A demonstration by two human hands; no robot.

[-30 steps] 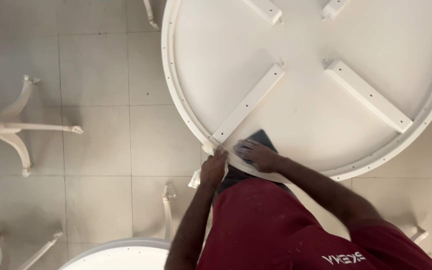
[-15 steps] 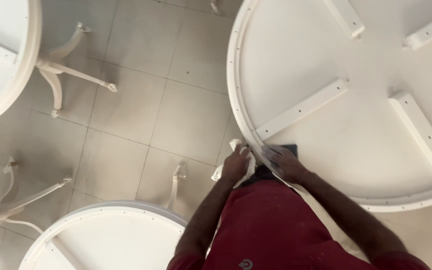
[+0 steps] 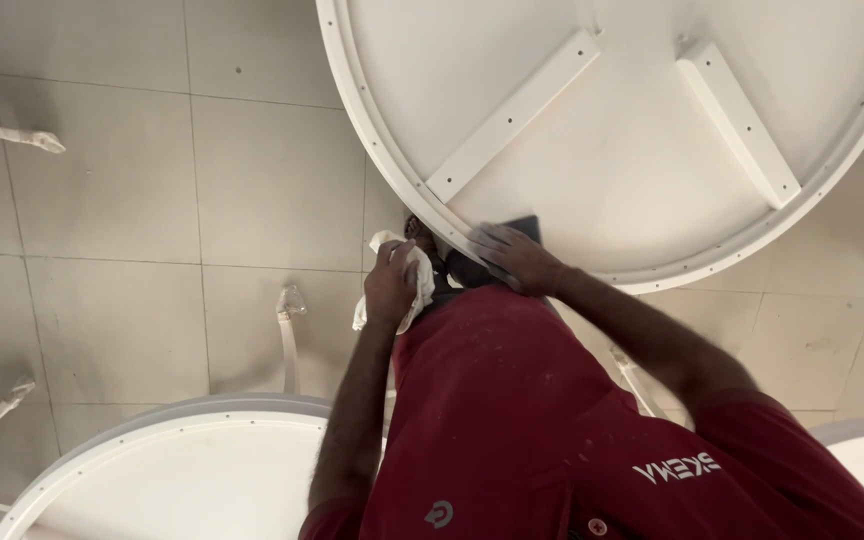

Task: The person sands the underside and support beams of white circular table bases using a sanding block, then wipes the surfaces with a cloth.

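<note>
Pale floor tiles lie under a round white tabletop, underside up, with flat braces. My left hand has its fingers closed around a white cloth beside the rim. My right hand presses flat, fingers spread, on a dark sanding pad just inside the rim.

- Round white table above the hands: top and right rim cut off by the frame edge.
- Dark pad under the right hand: mostly covered.
- White cloth in the left hand: partly hidden by fingers.
</note>
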